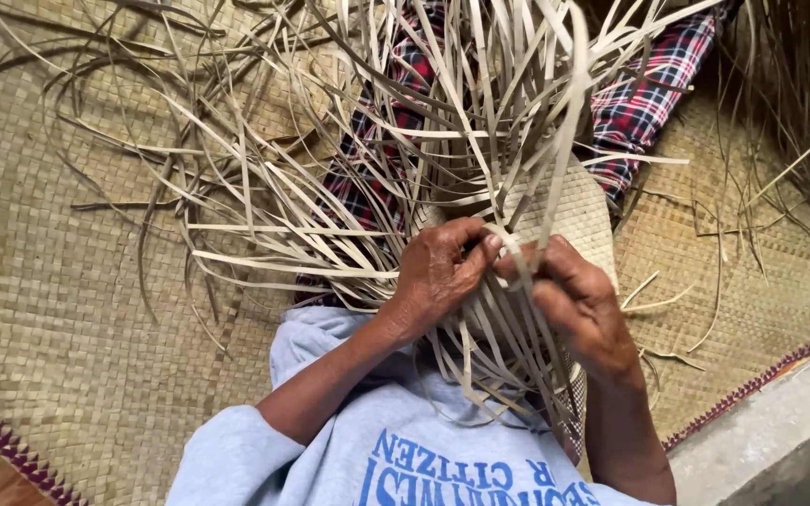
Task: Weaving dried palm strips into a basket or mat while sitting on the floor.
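Note:
My left hand [438, 272] and my right hand [574, 295] meet in front of my chest, both pinching thin pale dried-leaf strips [517, 245] at the edge of a partly woven piece [569, 211]. The woven panel rises just beyond my fingers. Many loose strips [330, 169] fan out from it upward and to the left. More strips hang down between my hands towards my light blue sweatshirt [330, 450]. My legs in red plaid cloth [644, 94] stretch out under the work.
A large woven mat [58, 281] with a dark red patterned border [11, 450] covers the floor. A grey concrete edge [771, 431] lies at the lower right. A heap of dry strips [799, 84] sits at the upper right.

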